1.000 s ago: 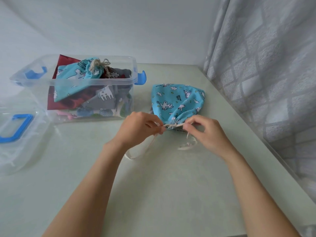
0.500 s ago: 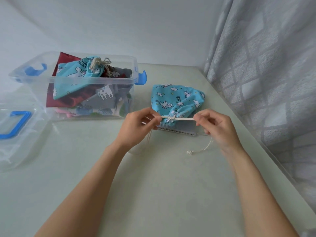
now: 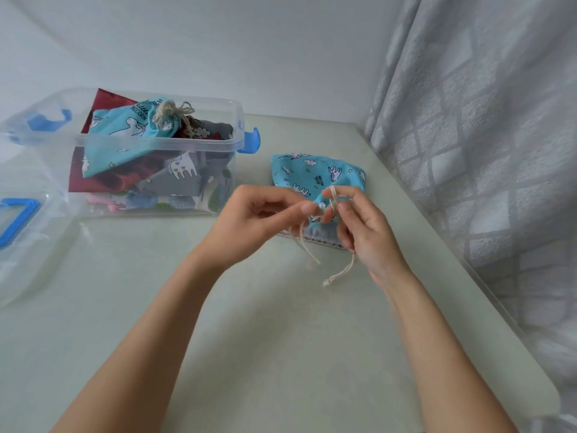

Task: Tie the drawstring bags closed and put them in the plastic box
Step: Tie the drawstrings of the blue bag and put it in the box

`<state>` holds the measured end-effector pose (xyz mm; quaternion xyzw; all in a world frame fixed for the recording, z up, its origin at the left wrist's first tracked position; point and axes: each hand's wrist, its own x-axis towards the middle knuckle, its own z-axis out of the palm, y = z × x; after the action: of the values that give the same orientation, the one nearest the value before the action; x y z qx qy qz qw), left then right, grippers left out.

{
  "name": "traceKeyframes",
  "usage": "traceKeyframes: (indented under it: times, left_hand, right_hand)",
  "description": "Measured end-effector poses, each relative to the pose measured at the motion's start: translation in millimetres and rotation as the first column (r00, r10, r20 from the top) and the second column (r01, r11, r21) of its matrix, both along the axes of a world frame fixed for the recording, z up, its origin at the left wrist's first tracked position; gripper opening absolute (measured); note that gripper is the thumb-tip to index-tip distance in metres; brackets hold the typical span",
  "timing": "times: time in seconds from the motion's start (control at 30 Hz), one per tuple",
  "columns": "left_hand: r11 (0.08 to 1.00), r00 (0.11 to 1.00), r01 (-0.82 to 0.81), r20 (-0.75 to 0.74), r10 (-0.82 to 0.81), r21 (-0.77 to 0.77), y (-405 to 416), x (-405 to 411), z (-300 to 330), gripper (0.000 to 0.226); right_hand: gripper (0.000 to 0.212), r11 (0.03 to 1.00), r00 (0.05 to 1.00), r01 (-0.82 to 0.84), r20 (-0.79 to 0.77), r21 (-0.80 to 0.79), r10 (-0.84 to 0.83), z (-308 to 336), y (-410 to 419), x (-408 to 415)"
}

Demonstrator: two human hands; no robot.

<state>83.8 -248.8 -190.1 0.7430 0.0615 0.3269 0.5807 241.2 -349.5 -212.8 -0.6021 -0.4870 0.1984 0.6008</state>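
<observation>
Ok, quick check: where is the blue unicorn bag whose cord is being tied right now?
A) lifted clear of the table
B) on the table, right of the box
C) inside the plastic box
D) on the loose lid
B: the blue unicorn bag lies on the table to the right of the plastic box, while the left hand and right hand work its cord.

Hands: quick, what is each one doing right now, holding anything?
Left hand: fingers pinched on the drawstring at the neck of the blue bag.
Right hand: closed on the same drawstring, a loop over its fingers.
</observation>
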Motion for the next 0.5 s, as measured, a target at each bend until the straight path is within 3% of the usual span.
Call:
traceKeyframes:
  times: [0.17, 0.23, 0.4, 0.5]
  left_hand:
    - [0.999, 1.0, -0.002, -0.031, 0.0, -0.037, 10, -4, -4, 0.012]
    - [1.0, 0.997, 0.012, -0.077, -0.013, -0.01, 11, -3, -7, 0.01]
    - [0.992, 0.982, 0.126, -0.139, -0.127, -0.017, 7, -2, -8, 0.012]
    - [0.986, 0.975, 0.168, -0.147, -0.164, 0.012, 6, -1, -8, 0.016]
  right_hand:
    - [0.019, 0.995, 0.991, -0.021, 0.131, -0.097, 0.033, -7, 3, 0]
    - [0.008, 0.994, 0.992, 0.01, 0.125, -0.105, 0.003, -10, 5, 0]
    - [0.015, 0.989, 0.994, 0.066, 0.091, -0.131, -0.054, -15, 9, -4]
    - [0.002, 0.987, 0.993, 0.058, 0.111, -0.151, -0.041, -17, 10, -3]
